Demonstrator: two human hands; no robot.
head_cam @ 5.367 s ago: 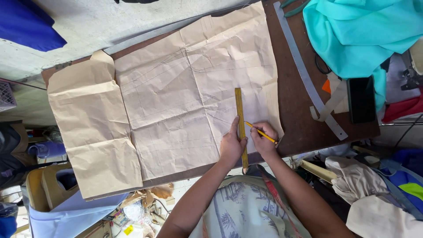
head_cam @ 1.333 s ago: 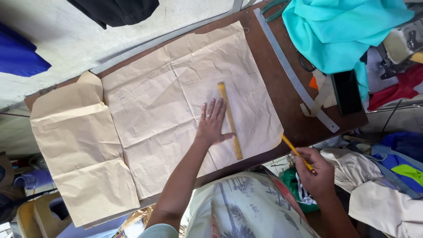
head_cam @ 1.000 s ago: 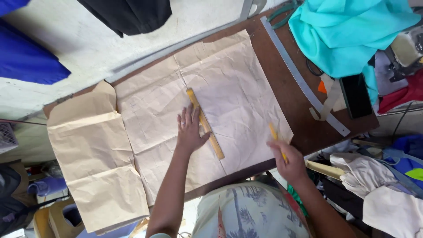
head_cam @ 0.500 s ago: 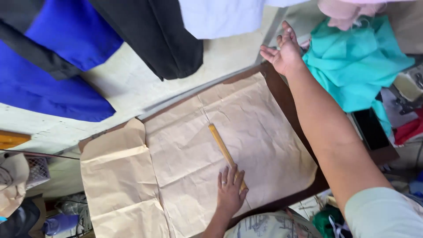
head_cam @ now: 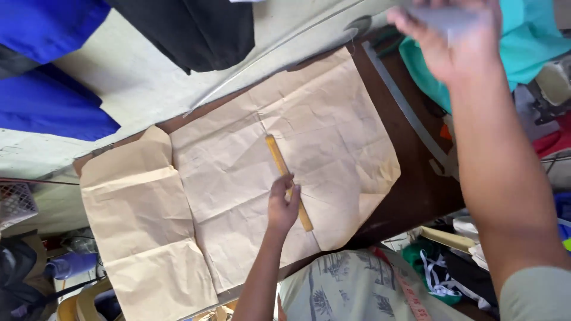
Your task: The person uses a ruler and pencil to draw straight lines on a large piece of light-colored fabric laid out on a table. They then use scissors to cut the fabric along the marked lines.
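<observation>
A large creased sheet of brown paper (head_cam: 309, 137) lies spread on a dark brown table (head_cam: 416, 190). On it, running diagonally, is a yellow wooden ruler (head_cam: 277, 156). My left hand (head_cam: 282, 205) rests flat on the ruler's lower half, fingers together, pressing it to the paper. My right hand (head_cam: 446, 41) is raised high at the upper right, close to the camera and blurred. Its fingers are curled around a flat grey object (head_cam: 443, 15).
A second brown paper sheet (head_cam: 143, 226) overlaps the first on the left. A long grey strip (head_cam: 410, 116) lies on the table's right side beside turquoise cloth (head_cam: 535, 41). Blue (head_cam: 47, 71) and black (head_cam: 196, 30) garments hang above. Clutter fills the lower right.
My right hand left the table's near edge, reached up to the far right, and now hangs nearer the camera with a grey object. My left hand shifted the ruler left and stays on it.
</observation>
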